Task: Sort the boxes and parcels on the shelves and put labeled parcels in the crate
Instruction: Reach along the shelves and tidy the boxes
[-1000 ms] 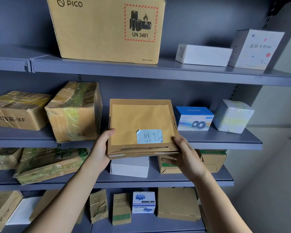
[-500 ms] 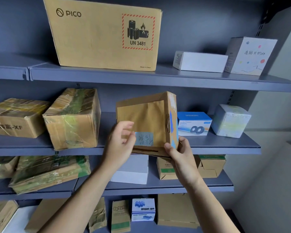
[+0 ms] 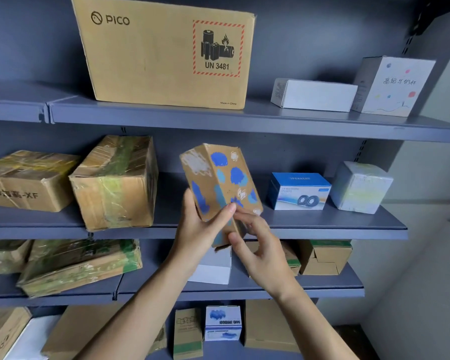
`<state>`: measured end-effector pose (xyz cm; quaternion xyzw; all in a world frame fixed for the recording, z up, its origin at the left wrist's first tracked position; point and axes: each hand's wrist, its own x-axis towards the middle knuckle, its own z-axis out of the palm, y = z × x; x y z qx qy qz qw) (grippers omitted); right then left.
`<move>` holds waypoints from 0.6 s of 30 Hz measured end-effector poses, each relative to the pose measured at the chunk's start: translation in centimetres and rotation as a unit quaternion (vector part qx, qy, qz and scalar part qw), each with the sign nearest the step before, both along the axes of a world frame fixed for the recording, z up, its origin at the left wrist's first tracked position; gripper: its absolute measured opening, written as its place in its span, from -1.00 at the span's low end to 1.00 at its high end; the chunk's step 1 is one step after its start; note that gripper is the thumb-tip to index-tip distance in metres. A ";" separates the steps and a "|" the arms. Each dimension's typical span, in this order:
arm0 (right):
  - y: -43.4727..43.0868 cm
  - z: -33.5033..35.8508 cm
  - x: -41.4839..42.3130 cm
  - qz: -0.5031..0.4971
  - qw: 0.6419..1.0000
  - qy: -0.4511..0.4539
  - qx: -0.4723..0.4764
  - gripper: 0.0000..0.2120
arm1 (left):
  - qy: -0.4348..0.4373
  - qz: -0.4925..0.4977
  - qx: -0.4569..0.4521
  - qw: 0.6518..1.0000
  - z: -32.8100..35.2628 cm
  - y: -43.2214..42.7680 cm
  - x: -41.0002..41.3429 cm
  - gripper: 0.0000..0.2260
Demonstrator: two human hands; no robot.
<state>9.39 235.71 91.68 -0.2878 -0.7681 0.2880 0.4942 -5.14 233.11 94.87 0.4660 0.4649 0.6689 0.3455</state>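
I hold a flat brown cardboard parcel (image 3: 218, 183) in front of the middle shelf (image 3: 322, 224), tilted on end. Its narrow side and back face me, daubed with blue and white paint. The blue label seen earlier is turned out of sight. My left hand (image 3: 200, 229) grips its lower left side, thumb up the left face and fingers across the front. My right hand (image 3: 257, 245) holds the bottom right corner with curled fingers. No crate is in view.
Top shelf: a large PICO carton (image 3: 164, 53), a white box (image 3: 315, 94), a spotted white box (image 3: 392, 87). Middle shelf: two taped cartons (image 3: 115, 183), a blue speaker box (image 3: 299, 190), a pale cube (image 3: 359, 188). Lower shelves hold several cartons and small boxes.
The parcel has been turned from label side facing me, through edge-on, to its painted back and side. Both hands shifted their grip to its lower end. My view tilted up slightly.
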 end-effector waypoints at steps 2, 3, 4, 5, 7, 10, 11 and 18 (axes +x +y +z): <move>0.1 0.1 -0.3 0.001 0.997 -0.039 0.064 -0.64 | -0.040 0.019 -0.001 0.999 -0.1 0.3 -0.2 -0.44; 0.1 0.2 -0.4 0.006 0.995 -0.057 0.077 -0.64 | -0.056 0.030 -0.007 0.998 -0.2 0.5 -0.4 -0.43; 0.1 0.3 -0.4 0.013 0.994 -0.071 0.077 -0.64 | -0.076 0.039 -0.015 0.996 -0.3 0.7 -0.6 -0.45; 0.2 0.3 -0.4 0.016 0.994 -0.080 0.073 -0.65 | -0.101 0.044 -0.024 0.994 -0.4 0.8 -0.9 -0.48; 0.6 0.2 -0.1 -0.001 0.995 -0.075 0.063 -0.68 | -0.155 0.052 -0.049 0.985 -0.8 1.2 -1.8 -0.51; 1.8 -0.1 0.9 -0.096 0.994 -0.025 0.041 -0.73 | -0.201 0.048 -0.107 0.972 -1.1 1.6 -3.2 -0.48; 2.4 -0.2 1.3 -0.135 0.991 -0.012 0.016 -0.70 | -0.209 0.048 -0.126 0.969 -1.1 1.6 -3.7 -0.49; 4.4 0.3 3.6 -0.171 0.973 0.023 -0.156 -0.58 | -0.259 0.024 -0.237 0.936 -0.6 2.2 -5.8 -0.74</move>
